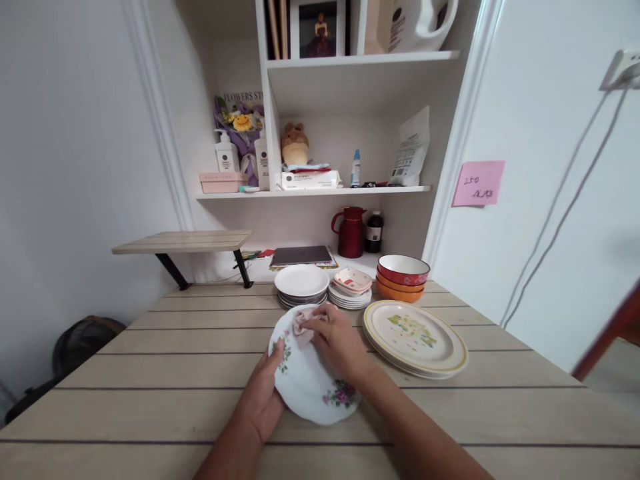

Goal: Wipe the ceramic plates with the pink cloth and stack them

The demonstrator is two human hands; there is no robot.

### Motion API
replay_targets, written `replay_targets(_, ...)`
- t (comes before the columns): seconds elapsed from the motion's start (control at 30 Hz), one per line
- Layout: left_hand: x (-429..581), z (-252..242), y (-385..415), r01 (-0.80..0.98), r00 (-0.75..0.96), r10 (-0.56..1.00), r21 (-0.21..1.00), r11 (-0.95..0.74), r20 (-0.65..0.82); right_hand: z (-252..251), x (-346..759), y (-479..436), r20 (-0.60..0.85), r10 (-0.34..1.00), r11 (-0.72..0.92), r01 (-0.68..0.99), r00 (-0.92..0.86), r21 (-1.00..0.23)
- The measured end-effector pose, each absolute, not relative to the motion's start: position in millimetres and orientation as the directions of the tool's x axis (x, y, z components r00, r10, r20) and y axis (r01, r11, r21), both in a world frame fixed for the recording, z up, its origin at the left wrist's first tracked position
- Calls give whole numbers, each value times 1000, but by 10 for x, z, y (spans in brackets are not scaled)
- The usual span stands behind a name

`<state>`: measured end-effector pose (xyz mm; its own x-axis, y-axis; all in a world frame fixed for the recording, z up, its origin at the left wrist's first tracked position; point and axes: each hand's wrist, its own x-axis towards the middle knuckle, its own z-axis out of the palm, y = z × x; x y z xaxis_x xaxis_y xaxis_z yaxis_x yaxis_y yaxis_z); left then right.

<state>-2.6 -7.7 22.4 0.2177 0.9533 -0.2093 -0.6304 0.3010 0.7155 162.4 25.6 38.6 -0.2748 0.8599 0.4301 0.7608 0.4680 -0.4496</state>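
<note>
A white plate with purple flowers and green leaves (pixel 311 383) is tilted up over the table, near the front middle. My left hand (pixel 266 393) grips its left edge, the thumb on the face and the other fingers hidden behind it. My right hand (pixel 336 339) pinches a pale pink cloth (pixel 303 328) against the upper part of the plate's face.
Behind the plate stand a stack of white plates (pixel 301 281), small dishes (pixel 353 280) on white saucers (pixel 350 299), and red and orange bowls (pixel 403 269). Large oval platters (pixel 415 337) lie to the right. A small raised shelf (pixel 183 241) stands at the back left of the table (pixel 150 403).
</note>
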Motion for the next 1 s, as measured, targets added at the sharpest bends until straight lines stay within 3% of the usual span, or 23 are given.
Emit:
replay_targets(0.17, -11, 222, -85, -608, 137, 960, 745, 275, -243, 378, 1837, 349, 418, 907, 253, 862, -53, -439)
replay_targets(0.27, -4, 231, -83, -601, 141, 961, 751, 274, -238, 382, 1728, 360, 413, 911, 196, 891, -10, -410)
replay_targets(0.43, -10, 250, -82, -628, 236, 952, 717, 303, -195, 424, 1320, 261, 421, 861, 454, 804, -285, -384)
replay_targets(0.53, -7, 261, -89, -655, 290, 933, 666, 357, -214, 475, 1174, 126, 435, 769, 634, 646, -468, -425)
replay_targets(0.63, 3, 258, -87, -675, 247, 935, 648, 353, -252, 509, 1168, 46, 447, 722, 691, 521, -527, -501)
replay_targets(0.73, 6, 243, -77, -634, 254, 925, 674, 380, -282, 489, 1279, 117, 423, 784, 620, 580, -453, -528)
replay_targets(0.87, -2, 241, -83, -566, 269, 932, 743, 357, -243, 451, 1542, 317, 328, 894, 417, 831, -304, -369)
replay_targets(1.0, -1, 237, -99, -562, 169, 954, 771, 299, -247, 573, 1791, 251, 176, 968, 218, 950, -181, -225)
